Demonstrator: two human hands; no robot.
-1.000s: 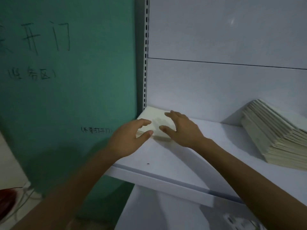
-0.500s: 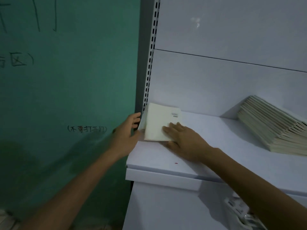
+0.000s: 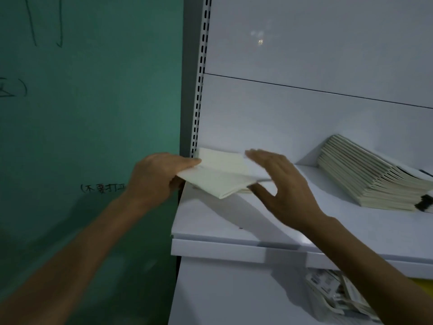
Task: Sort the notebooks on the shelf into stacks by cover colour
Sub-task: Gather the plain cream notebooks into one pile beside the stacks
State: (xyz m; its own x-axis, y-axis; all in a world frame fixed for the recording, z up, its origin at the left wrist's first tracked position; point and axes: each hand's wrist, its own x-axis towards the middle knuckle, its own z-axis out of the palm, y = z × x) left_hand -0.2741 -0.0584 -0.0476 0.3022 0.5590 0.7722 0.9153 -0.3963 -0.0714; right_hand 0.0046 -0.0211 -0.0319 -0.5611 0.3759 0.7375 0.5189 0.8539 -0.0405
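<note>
A thin bundle of cream-covered notebooks (image 3: 220,177) is tilted up off the far left corner of the white shelf (image 3: 234,233). My left hand (image 3: 154,177) grips its left end, thumb on top and fingers underneath. My right hand (image 3: 285,188) is at its right edge with straight, spread fingers above the cover and the thumb low beside the edge. Whether another notebook lies flat beneath the bundle is unclear. A tall slanted stack of cream notebooks (image 3: 365,177) leans against the back panel at the right.
A slotted metal upright (image 3: 201,78) and a green wall with handwriting (image 3: 93,113) bound the shelf on the left. A black clip (image 3: 424,202) sits at the right stack's base. Printed packets (image 3: 332,294) lie on the lower shelf.
The cream notebooks lay flat in the corner under my right hand; now my left hand has lifted them at their left end, and my right hand has shifted to their right edge.
</note>
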